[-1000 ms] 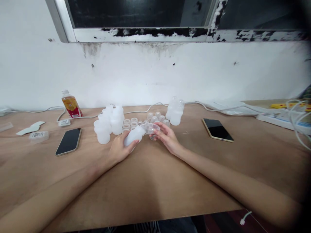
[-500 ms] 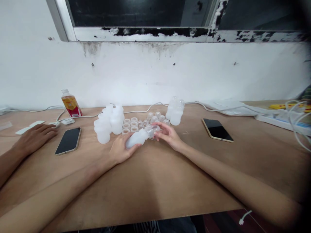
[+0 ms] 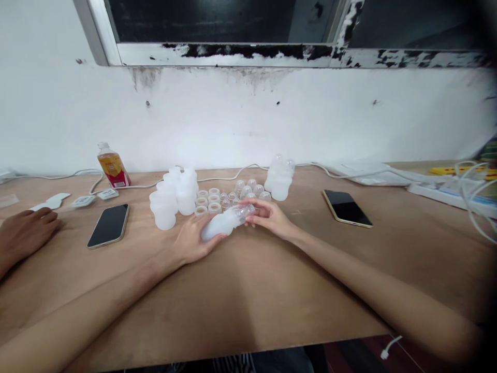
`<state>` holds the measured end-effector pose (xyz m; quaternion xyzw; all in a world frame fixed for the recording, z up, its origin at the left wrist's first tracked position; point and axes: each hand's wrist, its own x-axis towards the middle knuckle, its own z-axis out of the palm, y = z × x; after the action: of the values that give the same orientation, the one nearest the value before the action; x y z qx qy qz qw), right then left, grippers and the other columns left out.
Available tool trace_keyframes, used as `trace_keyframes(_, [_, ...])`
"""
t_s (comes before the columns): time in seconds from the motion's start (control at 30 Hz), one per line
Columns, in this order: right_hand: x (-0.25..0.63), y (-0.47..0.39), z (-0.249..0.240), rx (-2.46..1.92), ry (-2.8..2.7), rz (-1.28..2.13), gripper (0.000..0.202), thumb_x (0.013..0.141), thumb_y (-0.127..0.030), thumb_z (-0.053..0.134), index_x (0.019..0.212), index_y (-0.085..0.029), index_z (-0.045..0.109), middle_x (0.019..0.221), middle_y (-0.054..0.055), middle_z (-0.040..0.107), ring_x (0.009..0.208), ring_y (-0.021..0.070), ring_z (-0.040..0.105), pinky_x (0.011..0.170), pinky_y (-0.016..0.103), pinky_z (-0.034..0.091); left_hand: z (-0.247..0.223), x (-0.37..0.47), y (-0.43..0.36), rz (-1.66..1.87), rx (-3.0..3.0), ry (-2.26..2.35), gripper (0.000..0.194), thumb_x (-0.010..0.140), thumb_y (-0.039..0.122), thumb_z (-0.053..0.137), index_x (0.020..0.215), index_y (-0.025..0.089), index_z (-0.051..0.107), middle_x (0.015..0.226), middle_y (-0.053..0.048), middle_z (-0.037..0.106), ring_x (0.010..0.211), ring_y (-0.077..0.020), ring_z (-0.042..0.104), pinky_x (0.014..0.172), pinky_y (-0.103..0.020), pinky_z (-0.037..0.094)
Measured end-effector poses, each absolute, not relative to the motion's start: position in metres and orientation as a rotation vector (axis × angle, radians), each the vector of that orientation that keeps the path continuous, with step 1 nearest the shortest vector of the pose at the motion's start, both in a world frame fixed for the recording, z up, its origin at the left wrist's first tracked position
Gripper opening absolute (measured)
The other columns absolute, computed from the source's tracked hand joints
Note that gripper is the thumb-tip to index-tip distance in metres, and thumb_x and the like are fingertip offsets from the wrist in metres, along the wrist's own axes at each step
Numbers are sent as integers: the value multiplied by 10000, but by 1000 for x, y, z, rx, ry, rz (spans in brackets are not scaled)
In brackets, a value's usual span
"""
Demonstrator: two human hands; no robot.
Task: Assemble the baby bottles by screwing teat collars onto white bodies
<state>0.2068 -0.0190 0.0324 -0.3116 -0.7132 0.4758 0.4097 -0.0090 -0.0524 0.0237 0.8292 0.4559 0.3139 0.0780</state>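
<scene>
My left hand (image 3: 194, 239) is wrapped round a milky white baby bottle (image 3: 218, 226), which lies tilted just above the table with its top toward the right. The fingers of my right hand (image 3: 271, 218) are closed on a clear domed cap (image 3: 246, 211) at the bottle's top end. Behind the bottle stand several white rings (image 3: 214, 199), several small clear nipples (image 3: 232, 196) and more clear caps (image 3: 251, 185). Upright white bottles (image 3: 165, 210) are grouped to the left. Capped bottles (image 3: 280, 186) stand to the right.
A phone (image 3: 108, 226) lies at the left and another phone (image 3: 347, 208) at the right. A drink bottle (image 3: 114, 166) stands by the wall. At the left edge rests another person's hand (image 3: 29, 233). A white cable (image 3: 248, 167) runs along the back; a power strip (image 3: 452, 196) lies far right.
My right hand has shifted the clear cap slightly closer onto the bottle's top. The other person's hand has drawn back left, away from the small white items. My left hand keeps its place.
</scene>
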Motion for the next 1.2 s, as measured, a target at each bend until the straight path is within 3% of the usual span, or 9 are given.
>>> trace_keyframes(0.13, [211,-18,37,-758,-1834,1218,387,657,-248,611,1034,-214,534,696,-9,598,638,113,560,541,222,432,37,-8,-56,839,2352,1293,361,733,440,460,985,191,533,873,-19,617,764,-187,566,665,-284,435])
trace_keyframes(0.3, [213,-18,41,-730,-1898,1216,379,628,-214,633,1001,-237,571,990,26,581,712,110,547,547,211,440,41,-9,-54,756,2195,1140,326,748,433,448,940,196,565,851,4,618,753,-167,555,642,-250,420])
trace_keyframes(0.47, [212,-18,40,-718,-1926,1249,385,624,-208,633,1004,-239,573,1004,28,577,697,104,543,530,206,447,32,-6,-55,736,2086,1084,331,752,452,435,894,187,574,787,4,614,693,-157,551,557,-226,402])
trace_keyframes(0.7, [208,-21,39,-667,-2004,1188,380,630,-234,638,996,-194,544,1029,52,558,761,120,552,597,229,467,31,-4,-64,833,2268,1173,367,748,437,455,995,176,529,861,-13,611,757,-173,552,666,-273,414])
trace_keyframes(0.83, [211,-32,62,-632,-2145,948,383,658,-251,622,1012,-198,486,1037,57,546,899,156,527,718,272,444,34,1,-68,898,2338,1090,404,755,424,458,1079,183,459,951,-31,588,825,-186,543,725,-305,418])
trace_keyframes(0.93, [229,-37,88,-635,-2182,691,462,665,-292,608,1065,-221,388,981,52,554,834,162,544,649,269,448,28,4,-70,949,2413,935,600,703,436,530,1207,198,309,1148,-76,477,1003,-225,466,836,-355,390])
trace_keyframes(1.0, [250,-34,101,-759,-2155,345,340,708,-331,538,1007,-211,427,945,53,547,781,161,543,617,266,436,21,5,-70,948,2457,895,692,687,435,552,1251,210,220,1239,-97,371,1104,-238,378,907,-386,345])
trace_keyframes(1.1, [283,-18,109,-1148,-2117,-249,284,724,-352,476,956,-188,480,891,63,550,687,169,529,584,285,406,11,6,-68,943,2455,1043,579,739,416,488,1228,217,249,1262,-101,297,1166,-230,299,958,-408,300])
trace_keyframes(1.2, [304,2,102,-1487,-2160,-522,299,725,-375,430,934,-172,497,860,75,557,666,199,526,580,316,395,7,7,-67,909,2477,1111,503,759,393,461,1196,209,294,1274,-102,247,1191,-227,259,978,-407,284])
